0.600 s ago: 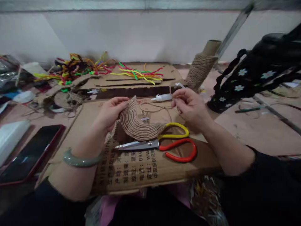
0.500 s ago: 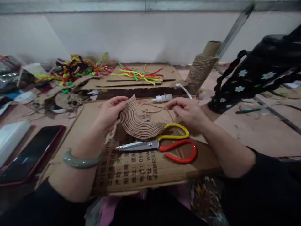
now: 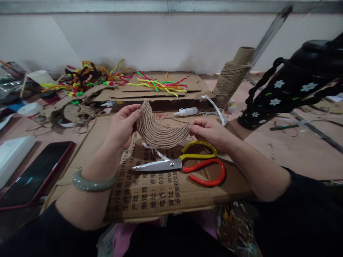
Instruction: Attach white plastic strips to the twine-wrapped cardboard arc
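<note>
Two hands held the curved twine piece (image 3: 162,132) above the printed cardboard (image 3: 150,196), the left hand's (image 3: 124,125) grip pinching its left end, the right hand's (image 3: 207,132) grip its right. Scissors (image 3: 175,165) lay on the near side; the glue bottle (image 3: 187,111) lay on the far side.
</note>
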Available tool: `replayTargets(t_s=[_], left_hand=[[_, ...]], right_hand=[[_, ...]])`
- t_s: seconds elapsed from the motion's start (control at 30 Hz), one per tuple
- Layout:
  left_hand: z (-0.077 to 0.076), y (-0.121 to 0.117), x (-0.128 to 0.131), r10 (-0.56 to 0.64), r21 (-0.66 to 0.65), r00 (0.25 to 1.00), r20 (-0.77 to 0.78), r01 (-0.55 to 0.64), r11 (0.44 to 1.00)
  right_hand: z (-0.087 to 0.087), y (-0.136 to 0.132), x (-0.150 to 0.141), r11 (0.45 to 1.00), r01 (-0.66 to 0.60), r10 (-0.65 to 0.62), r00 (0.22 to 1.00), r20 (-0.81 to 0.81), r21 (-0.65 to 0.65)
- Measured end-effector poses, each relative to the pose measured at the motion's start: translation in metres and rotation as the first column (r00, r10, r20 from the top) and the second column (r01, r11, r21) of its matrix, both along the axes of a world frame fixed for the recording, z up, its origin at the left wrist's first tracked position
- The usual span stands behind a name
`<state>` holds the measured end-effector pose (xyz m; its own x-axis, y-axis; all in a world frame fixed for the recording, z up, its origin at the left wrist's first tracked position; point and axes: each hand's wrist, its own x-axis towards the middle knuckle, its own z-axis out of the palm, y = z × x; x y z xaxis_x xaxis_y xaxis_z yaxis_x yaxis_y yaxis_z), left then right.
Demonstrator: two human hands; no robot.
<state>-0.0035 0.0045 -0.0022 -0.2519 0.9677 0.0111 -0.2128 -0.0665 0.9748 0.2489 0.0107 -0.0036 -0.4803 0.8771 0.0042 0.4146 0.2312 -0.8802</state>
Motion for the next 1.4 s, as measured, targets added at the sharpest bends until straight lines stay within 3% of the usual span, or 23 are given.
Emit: replayTargets(t_s=[0.17, 0.33, 0.57, 0.87, 1.07, 1.4], left_hand=[[0.003, -0.003, 0.000, -0.042, -0.107, 0.996, -0.077, 0.034, 0.994], [0.005, -0.008, 0.005, -0.223, -0.276, 0.955, -0.196, 0.164, 0.947], [0.007, -0.010, 0.005, -0.288, -0.323, 0.921, -0.262, 0.198, 0.926], [0.008, -0.010, 0.001, -0.380, -0.344, 0.882, -0.277, 0.279, 0.897], [0.007, -0.011, 0.003, -0.322, -0.336, 0.885, -0.335, 0.208, 0.919], [0.009, -0.013, 0.009, -0.328, -0.355, 0.820, -0.469, 0.164, 0.920]], right_hand=[[0.006, -0.002, 0.002, 0.995, -0.035, 0.024, 0.993, 0.119, 0.092], [0.003, 0.001, 0.003, 0.977, -0.006, -0.030, 0.986, 0.163, 0.213], [-0.007, 0.005, 0.003, 0.935, 0.049, -0.096, 0.988, 0.117, 0.351], [-0.013, 0.004, 0.002, 0.928, 0.064, -0.089, 0.995, 0.052, 0.368], [-0.010, 0.003, 0.003, 0.919, 0.049, -0.095, 0.991, 0.099, 0.390], [-0.006, 0.002, 0.002, 0.905, 0.021, -0.094, 0.984, 0.153, 0.425]])
